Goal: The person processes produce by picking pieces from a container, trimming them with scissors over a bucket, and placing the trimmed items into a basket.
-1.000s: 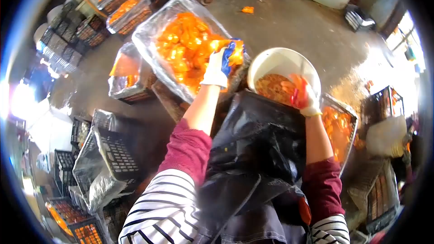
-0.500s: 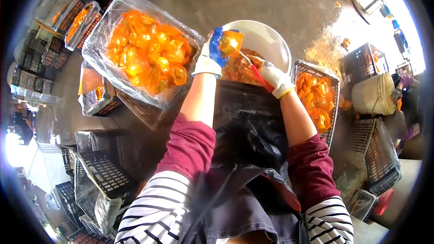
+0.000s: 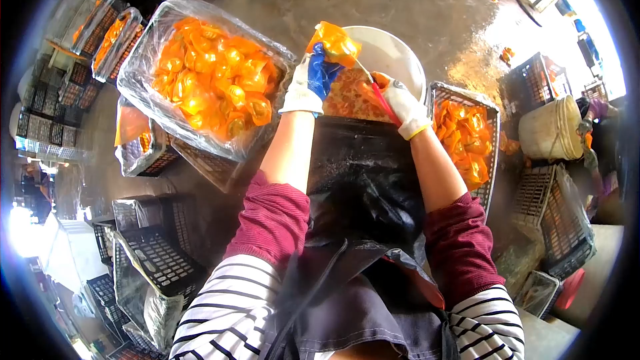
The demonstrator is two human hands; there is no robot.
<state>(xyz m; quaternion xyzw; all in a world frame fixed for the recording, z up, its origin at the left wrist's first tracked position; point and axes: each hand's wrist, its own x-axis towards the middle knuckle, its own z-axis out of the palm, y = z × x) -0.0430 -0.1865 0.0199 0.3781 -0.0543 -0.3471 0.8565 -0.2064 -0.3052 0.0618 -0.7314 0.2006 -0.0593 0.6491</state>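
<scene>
the orange piece (image 3: 335, 45) has risen slightly, at the white bucket's (image 3: 405, 57) rim; left hand (image 3: 312, 85) grips it, right hand (image 3: 401, 105) closes its fingers around the red-handled tool (image 3: 385, 101). the step seems tool work on this piece; next move calls for steady holding.

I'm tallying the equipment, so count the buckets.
2 that I can make out: the white bucket behind the right hand, and the beige bucket farther right. Others may be hidden in the cluttered background.

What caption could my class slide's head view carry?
Left hand holds a glossy orange piece, right hand a red-handled tool, at a white bucket.
</scene>
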